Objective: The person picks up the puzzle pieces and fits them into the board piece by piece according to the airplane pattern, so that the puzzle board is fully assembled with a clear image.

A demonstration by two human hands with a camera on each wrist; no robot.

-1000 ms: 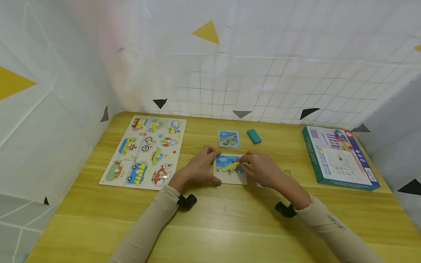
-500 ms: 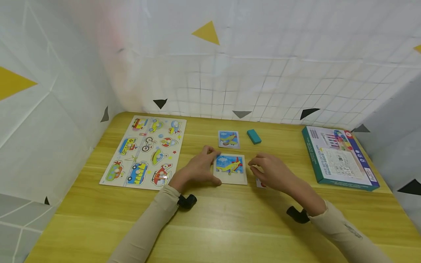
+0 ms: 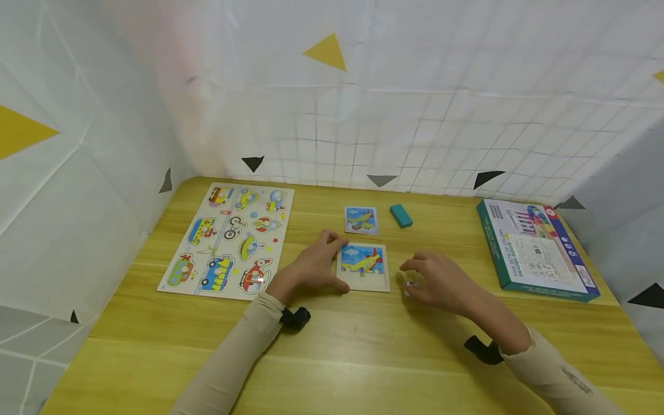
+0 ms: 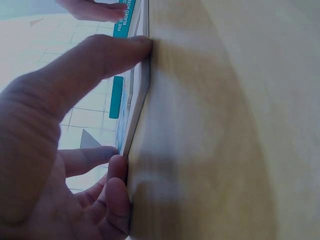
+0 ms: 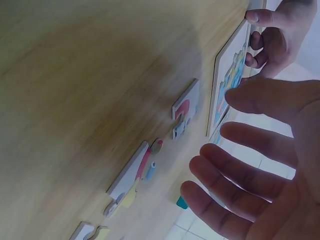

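Left hand (image 3: 314, 264): curved in a wide C round the left side of the puzzle tray (image 3: 367, 282), thumb at the near corner, fingers at the far one. Solid brace imo; I'd leave it there so nothing skates when pressed from the right.

Right hand (image 3: 441, 283): holding nothing, fingers loosely spread, thumb by the nearest piece (image 5: 189, 100). Can't tell if they're touching.

Puzzle tray: flat on the table (image 3: 332, 369), between the two hands. Plane picture fills the upper part, strip nearest the person is bare. Probably fit the next bit against what's already seated up there.

Loose bits: at least three on the wood, right of the tray. Nearest has a red patch and a notch, then a longer piece (image 5: 129, 175), then an end piece (image 5: 80, 231) cut off by the right wrist view.

Pickup tip: they look thin, so I'd pinch opposite edges, turn it to match, then press straight down. Dragging could pop its neighbours.

Picture card (image 3: 361, 229): just behind the tray, shows the plane too. Worth a glance for which way up stuff goes.
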